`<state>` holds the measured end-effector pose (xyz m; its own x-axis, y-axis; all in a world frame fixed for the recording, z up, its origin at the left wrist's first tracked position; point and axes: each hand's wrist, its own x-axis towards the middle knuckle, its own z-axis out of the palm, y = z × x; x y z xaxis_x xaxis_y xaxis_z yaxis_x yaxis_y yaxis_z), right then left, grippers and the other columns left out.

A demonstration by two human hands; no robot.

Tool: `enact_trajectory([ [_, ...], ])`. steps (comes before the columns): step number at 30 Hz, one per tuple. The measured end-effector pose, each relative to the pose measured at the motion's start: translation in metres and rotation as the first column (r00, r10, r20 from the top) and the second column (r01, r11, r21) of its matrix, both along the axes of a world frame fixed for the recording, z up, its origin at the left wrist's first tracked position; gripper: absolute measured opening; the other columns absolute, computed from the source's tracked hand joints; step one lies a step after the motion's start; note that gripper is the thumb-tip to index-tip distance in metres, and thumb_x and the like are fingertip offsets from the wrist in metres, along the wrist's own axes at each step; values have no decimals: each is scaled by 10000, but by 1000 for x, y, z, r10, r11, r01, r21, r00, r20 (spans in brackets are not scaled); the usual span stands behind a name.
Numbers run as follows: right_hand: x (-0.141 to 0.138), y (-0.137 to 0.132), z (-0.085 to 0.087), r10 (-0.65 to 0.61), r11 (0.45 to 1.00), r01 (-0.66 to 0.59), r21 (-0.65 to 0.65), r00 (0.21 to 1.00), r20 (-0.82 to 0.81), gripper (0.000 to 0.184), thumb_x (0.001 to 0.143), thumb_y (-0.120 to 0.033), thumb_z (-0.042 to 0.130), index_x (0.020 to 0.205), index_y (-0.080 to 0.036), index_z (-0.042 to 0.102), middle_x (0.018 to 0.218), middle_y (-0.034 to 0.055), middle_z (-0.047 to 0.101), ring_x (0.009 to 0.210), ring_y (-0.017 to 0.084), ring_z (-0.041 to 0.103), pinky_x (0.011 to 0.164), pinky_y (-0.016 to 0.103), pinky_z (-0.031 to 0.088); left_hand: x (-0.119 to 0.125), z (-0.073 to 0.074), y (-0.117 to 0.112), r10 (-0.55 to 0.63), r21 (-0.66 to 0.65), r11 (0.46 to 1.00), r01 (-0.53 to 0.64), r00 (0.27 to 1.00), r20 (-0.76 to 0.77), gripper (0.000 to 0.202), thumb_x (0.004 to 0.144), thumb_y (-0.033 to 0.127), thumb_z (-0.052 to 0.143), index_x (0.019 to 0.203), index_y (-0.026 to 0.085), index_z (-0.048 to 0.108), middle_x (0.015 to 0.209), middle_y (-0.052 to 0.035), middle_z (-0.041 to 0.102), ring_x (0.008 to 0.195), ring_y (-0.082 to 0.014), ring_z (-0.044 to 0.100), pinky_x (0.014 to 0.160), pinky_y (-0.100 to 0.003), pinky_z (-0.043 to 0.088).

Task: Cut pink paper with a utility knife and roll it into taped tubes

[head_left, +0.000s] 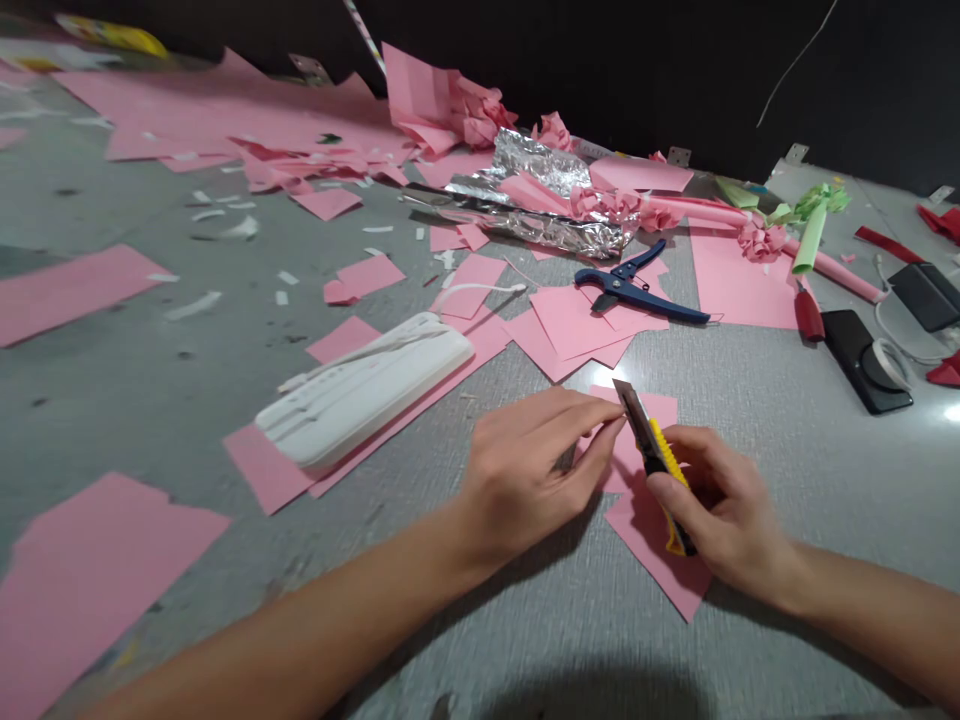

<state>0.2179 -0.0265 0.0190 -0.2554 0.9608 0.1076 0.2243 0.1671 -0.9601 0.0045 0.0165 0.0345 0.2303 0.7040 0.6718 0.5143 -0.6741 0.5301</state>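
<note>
A yellow and black utility knife (664,480) with its blade out is gripped in my right hand (724,505). The blade points up and to the left. Close to the blade tip, my left hand (536,465) is closed in a pinch, thumb against fingers. Whatever lies between those fingertips, if anything, is too small to make out. Under both hands are pink paper pieces (667,565) on the grey surface. Just beyond them lies a stack of pink paper squares (566,325), with a navy blue cutter (637,285) resting on it.
A white power strip (367,390) lies on pink paper at the left. Crumpled foil (555,170) and pink paper flowers (607,205) sit at the back. Toward the right are a black phone (855,350), a green paper roll (810,240) and a dark adapter (926,295).
</note>
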Motion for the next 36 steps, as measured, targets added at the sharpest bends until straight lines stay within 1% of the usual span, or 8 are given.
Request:
enact_trajectory([
  [4,1,0,1,-4,998,-3,66,994,106,223,1038,-307,715,1243,-223,696,847,-10,734,552,105,594,500,238,456,2,2,0,19,-49,999,-19,1000,13,150,1013,156,665,936,244,758,846,-8,843,712,-160,777,712,-292,628],
  [12,3,-5,0,6,992,-31,124,980,200,266,1051,-337,703,1285,-210,698,785,-6,715,557,124,589,494,254,421,3,4,0,13,-127,992,-9,1000,29,162,912,111,634,846,240,706,732,30,771,619,-135,705,650,-259,576],
  [17,3,-5,-2,5,992,-30,125,981,195,270,1047,-351,711,1282,-218,708,773,-9,720,527,117,575,469,248,404,1,3,1,10,-150,989,-8,1000,15,170,874,110,624,794,248,682,691,34,738,602,-143,685,630,-268,547],
  [21,2,-3,-2,10,997,-21,72,988,157,275,1053,-360,702,1291,-221,699,834,3,755,559,120,629,493,246,456,2,2,2,3,-131,991,0,1000,17,168,865,101,624,801,250,666,685,42,726,583,-133,664,612,-260,527],
  [26,0,0,0,-7,1000,6,12,996,93,242,1045,-353,702,1243,-214,701,862,3,753,538,104,613,461,230,450,4,1,1,-1,-100,995,4,1000,21,171,856,96,628,788,249,664,680,39,724,587,-141,673,620,-269,545],
  [29,0,0,0,-13,1000,13,-16,999,41,232,1051,-345,701,1248,-221,692,872,-3,750,550,104,621,466,226,470,4,2,0,10,-172,985,8,995,102,141,891,134,650,828,247,706,726,19,768,630,-156,714,652,-284,588],
  [33,1,-1,-1,-26,999,24,29,999,45,266,1039,-335,724,1279,-226,685,894,5,773,567,114,653,481,236,491,5,4,0,31,-408,907,103,950,309,124,940,217,679,856,233,769,818,-24,826,710,-181,767,699,-304,643],
  [36,0,-1,0,-38,995,28,97,993,108,273,1026,-338,740,1270,-230,684,848,-7,768,560,126,668,490,251,501,6,4,0,74,-587,772,245,882,466,127,943,257,706,868,223,803,798,-40,814,688,-186,760,631,-293,645],
])
